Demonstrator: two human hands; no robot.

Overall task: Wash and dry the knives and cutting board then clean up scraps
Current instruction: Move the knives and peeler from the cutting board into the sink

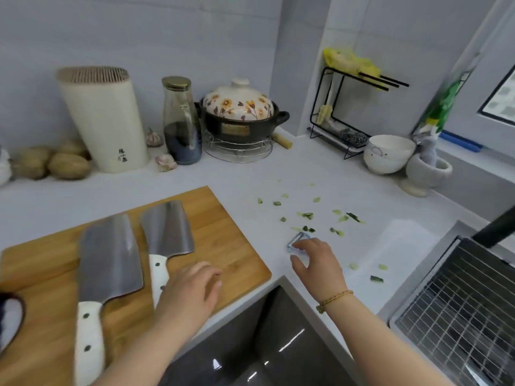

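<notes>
A wooden cutting board [223, 238] lies on the white counter at the left. Two cleavers with white spotted handles lie on it: a larger one [108, 260] and a smaller one [167, 227] to its right. My left hand [192, 291] hovers over the board's near right corner, next to the smaller cleaver's handle, fingers loosely curled and holding nothing. My right hand [317, 263] reaches to a small blue-handled peeler [296, 242] on the counter, fingertips curled around it. Green vegetable scraps [308, 215] are scattered beyond the peeler.
A dark sink [250, 344] lies below my hands, and a wire drain rack [459, 310] at the right. At the back stand a knife block [106, 121], a bottle [181, 121], a clay pot [239, 112], a white bowl [387, 154] and a mortar [426, 171]. Potatoes [67, 165] lie far left.
</notes>
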